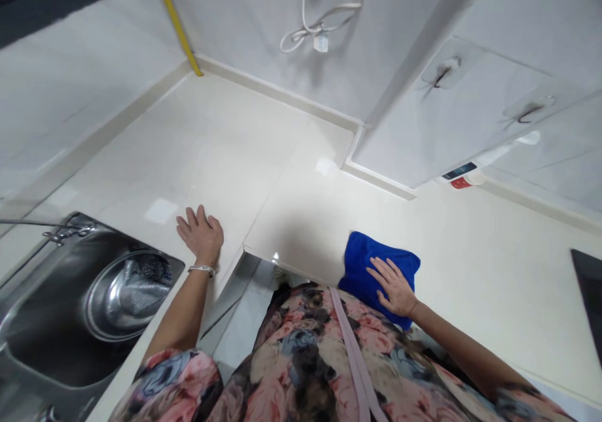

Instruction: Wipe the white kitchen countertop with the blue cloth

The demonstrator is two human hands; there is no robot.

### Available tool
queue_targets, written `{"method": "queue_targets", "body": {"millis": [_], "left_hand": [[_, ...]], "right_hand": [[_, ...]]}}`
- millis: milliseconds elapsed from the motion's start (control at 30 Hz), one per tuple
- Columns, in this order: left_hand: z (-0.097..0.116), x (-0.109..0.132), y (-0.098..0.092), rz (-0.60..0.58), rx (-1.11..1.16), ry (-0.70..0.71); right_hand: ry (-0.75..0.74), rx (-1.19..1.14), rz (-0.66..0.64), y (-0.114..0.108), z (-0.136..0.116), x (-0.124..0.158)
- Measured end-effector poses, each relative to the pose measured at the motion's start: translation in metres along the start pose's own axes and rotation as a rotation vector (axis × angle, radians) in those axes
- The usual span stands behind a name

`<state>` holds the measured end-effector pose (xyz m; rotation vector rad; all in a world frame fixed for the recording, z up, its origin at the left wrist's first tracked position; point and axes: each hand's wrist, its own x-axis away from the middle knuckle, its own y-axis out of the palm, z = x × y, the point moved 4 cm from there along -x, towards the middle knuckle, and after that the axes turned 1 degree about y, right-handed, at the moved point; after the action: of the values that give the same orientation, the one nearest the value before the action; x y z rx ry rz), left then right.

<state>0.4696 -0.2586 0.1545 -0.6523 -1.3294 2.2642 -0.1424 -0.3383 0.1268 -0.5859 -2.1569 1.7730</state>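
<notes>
A blue cloth (360,262) lies spread on the white countertop (301,177) near its front edge, close against my body. My right hand (394,289) rests flat on top of the cloth with its fingers stretched out, pressing on it rather than gripping it. On the left, my left hand (201,237), with a bracelet at the wrist, lies palm down on the bare counter just right of the sink. Its fingers are spread and it holds nothing.
A steel sink (56,321) at left contains a metal bowl (96,309) with something mesh-like inside. A yellow pipe (176,24) meets the back corner. Coiled white cable (305,30) hangs on the wall. A red-and-white container (463,182) stands by the right wall; a black panel (590,290) lies far right.
</notes>
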Motion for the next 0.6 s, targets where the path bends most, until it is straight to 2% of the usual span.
{"method": "queue_targets", "body": {"millis": [133, 433, 600], "left_hand": [[-0.003, 0.000, 0.003, -0.016, 0.008, -0.015], [-0.009, 0.001, 0.007, -0.031, 0.030, -0.026], [-0.011, 0.001, 0.007, -0.039, 0.009, -0.039]], "right_hand": [[0.025, 0.022, 0.007, -0.002, 0.000, -0.041], [0.145, 0.055, 0.063, -0.003, 0.016, -0.182], [0.187, 0.055, 0.083, -0.006, 0.030, -0.242]]}}
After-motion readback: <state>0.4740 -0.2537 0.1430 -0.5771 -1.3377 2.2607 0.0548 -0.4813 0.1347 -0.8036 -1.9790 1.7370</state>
